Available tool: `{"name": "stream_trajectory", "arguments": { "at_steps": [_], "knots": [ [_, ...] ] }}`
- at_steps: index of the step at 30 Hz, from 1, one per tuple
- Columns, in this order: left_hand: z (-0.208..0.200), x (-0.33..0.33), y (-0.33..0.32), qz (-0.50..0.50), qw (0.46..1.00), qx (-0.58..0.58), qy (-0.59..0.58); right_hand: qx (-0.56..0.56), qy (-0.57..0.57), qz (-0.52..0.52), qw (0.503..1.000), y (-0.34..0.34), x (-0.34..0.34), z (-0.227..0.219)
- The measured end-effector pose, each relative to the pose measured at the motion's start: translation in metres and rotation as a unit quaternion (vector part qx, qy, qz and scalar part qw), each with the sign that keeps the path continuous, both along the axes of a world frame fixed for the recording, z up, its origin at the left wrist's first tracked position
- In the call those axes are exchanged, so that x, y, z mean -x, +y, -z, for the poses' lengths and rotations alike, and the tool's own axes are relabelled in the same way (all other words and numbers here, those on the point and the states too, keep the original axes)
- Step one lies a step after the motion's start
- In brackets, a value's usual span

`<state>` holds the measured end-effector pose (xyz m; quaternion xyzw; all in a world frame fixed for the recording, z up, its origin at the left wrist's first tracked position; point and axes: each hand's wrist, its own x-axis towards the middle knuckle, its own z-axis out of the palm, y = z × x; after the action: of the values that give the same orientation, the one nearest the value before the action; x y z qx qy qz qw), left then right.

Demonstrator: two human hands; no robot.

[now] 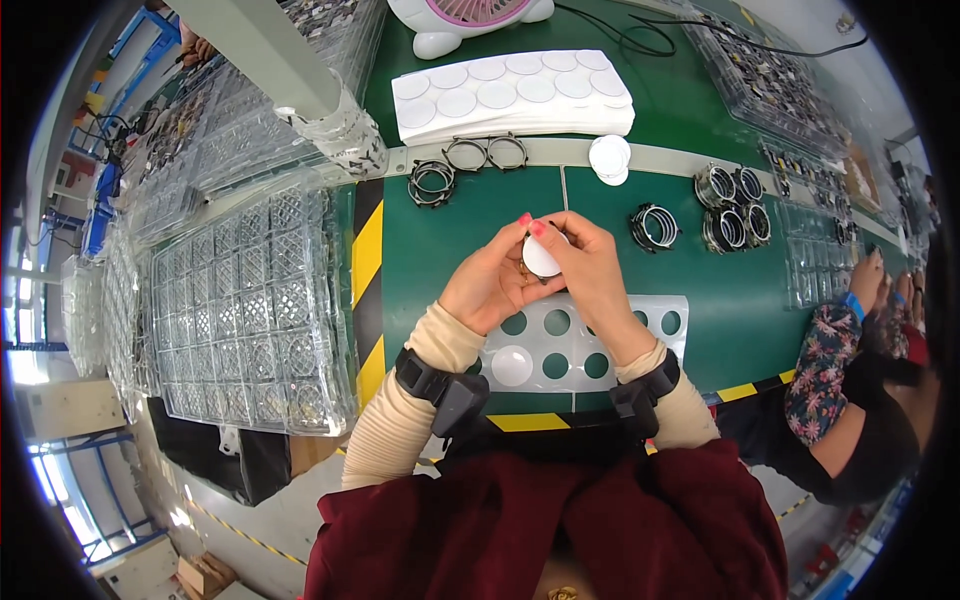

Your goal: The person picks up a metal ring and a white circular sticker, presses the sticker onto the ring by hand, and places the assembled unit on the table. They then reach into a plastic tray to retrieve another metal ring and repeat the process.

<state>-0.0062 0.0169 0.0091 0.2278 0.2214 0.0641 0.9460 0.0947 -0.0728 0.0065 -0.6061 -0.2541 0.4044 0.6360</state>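
My left hand cradles a small round piece with a white face and a dark edge, its fingers curled under and around it. From the other side my right hand grips the same piece, thumb on the white face near its upper edge. Both thumbs nearly meet there. Below my hands lies a translucent sheet with rows of round holes; one white disc rests on its left part. Ahead sit loose dark-rimmed rings, a single ring stack and a few overlapping white discs.
White sheets with round stickers are stacked beneath a fan. More ring stacks stand to the right. Clear compartment trays fill the left, beside a pale post. A co-worker's hand works at far right.
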Motion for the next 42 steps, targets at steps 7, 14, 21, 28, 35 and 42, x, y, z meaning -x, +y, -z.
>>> {"name": "stream_trajectory", "arguments": {
  "at_steps": [7, 14, 21, 28, 35, 42],
  "knots": [
    [0.005, 0.004, 0.005, 0.000, 1.000, -0.016, 0.007, -0.010, -0.125, -0.031, 0.992, -0.005, 0.008, 0.000],
    [0.002, 0.000, -0.002, 0.004, 1.000, -0.016, 0.003, -0.044, -0.018, -0.024, 0.999, -0.010, 0.000, 0.004],
    [0.010, 0.003, 0.005, 0.021, 1.000, -0.023, 0.001, 0.006, -0.143, -0.054, 0.988, -0.009, 0.006, 0.001],
    [0.000, 0.005, 0.009, 0.023, 0.998, -0.065, -0.007, -0.048, -0.124, -0.043, 0.990, -0.017, 0.006, -0.001],
    [0.008, -0.002, -0.001, 0.008, 0.998, -0.062, -0.013, -0.066, -0.074, 0.029, 0.995, -0.021, -0.001, 0.001],
    [0.025, -0.001, 0.010, -0.041, 0.998, -0.013, -0.047, -0.109, -0.393, 0.114, 0.906, -0.017, 0.001, 0.001]
  ]
}}
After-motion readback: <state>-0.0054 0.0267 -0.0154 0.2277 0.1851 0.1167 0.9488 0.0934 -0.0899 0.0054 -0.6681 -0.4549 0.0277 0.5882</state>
